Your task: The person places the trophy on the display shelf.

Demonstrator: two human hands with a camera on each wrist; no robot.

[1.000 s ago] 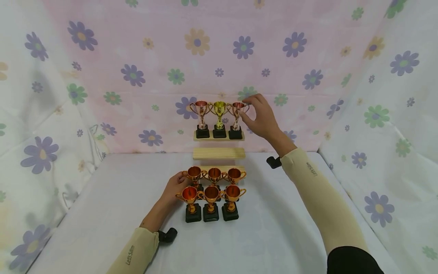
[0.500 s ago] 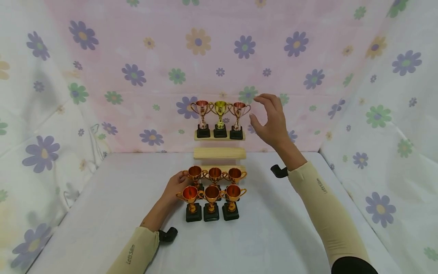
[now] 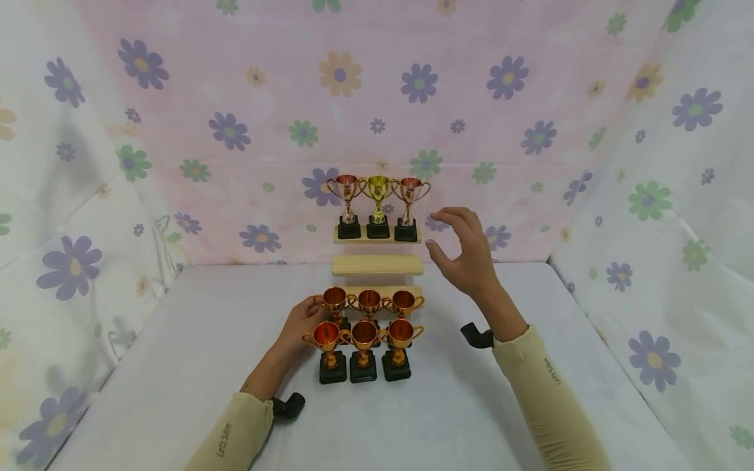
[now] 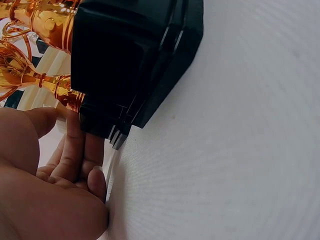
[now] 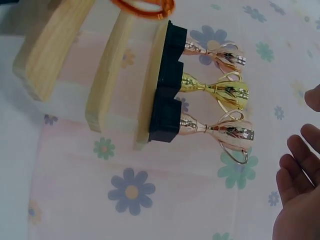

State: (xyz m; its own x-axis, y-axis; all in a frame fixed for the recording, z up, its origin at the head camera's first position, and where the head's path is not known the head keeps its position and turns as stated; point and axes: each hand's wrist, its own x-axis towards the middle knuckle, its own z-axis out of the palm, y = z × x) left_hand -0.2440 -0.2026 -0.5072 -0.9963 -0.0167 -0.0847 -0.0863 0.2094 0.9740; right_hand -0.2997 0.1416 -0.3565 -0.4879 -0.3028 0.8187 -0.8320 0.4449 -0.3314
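My left hand (image 3: 302, 325) rests low on the table at the left trophy of the back row (image 3: 334, 299). Its fingers are bent around that orange-gold trophy (image 4: 62, 90) near the stem and black base, partly hidden behind the base. In front stand three similar trophies, one of them the front left trophy (image 3: 326, 337). My right hand (image 3: 468, 252) hangs in the air right of the top shelf, thumb and fingers apart, holding nothing. On that shelf stand a rose-gold trophy (image 3: 348, 190), a yellow-gold trophy (image 5: 222, 92) and another rose-gold trophy (image 5: 225, 131), all upright.
Below the top shelf (image 3: 377, 241) sit a middle wooden shelf (image 3: 377, 264) and a lower shelf (image 3: 421, 290), partly hidden by the back-row trophies. The white table (image 3: 194, 366) is enclosed by a flowered cloth (image 3: 377, 78) behind and at both sides.
My right hand has let go of the right rose-gold trophy, moved off to the right and then come down. That trophy stays on the top shelf. My left hand has not moved.
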